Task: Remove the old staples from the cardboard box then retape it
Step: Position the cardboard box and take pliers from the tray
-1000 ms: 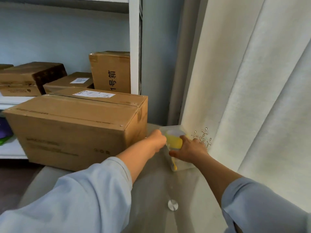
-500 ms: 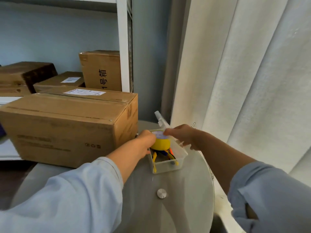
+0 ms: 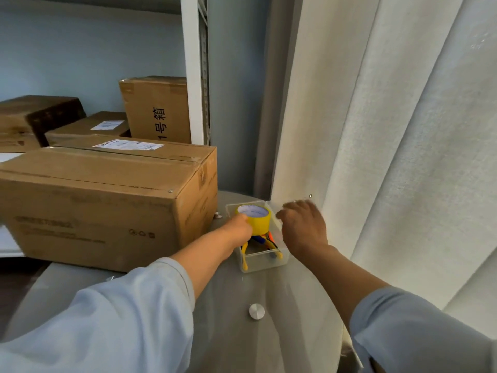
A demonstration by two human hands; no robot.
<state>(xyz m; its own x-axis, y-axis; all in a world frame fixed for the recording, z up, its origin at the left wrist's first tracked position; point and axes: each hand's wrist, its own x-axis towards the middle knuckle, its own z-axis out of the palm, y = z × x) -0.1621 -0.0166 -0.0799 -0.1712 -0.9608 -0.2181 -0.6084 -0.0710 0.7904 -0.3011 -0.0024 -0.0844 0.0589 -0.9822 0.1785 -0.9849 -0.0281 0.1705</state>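
Gone from my right hand (image 3: 302,227) is the clear lid; its fingers now hang loosely curled, holding nothing, beside the clear bin (image 3: 265,261). My left hand (image 3: 239,227) grips the yellow tape roll (image 3: 256,219) in that bin, next to the cardboard box (image 3: 107,200).

Bg: white shelf upright (image 3: 191,68) w/ several cardboard boxes behind it. One upright box (image 3: 157,109) has black printed characters on its side, a flat box (image 3: 88,126) w/ white label sits left of it, a darker box (image 3: 32,114) further left. Blue-grey wall (image 3: 80,49) behind the shelf. Cream curtain (image 3: 390,130) hangs in folds on the right, reaching the round glass table (image 3: 269,332). Round metal disc fitting (image 3: 256,310) sits near the tabletop's middle. Small metal stud (image 3: 218,215) on the glass further back.
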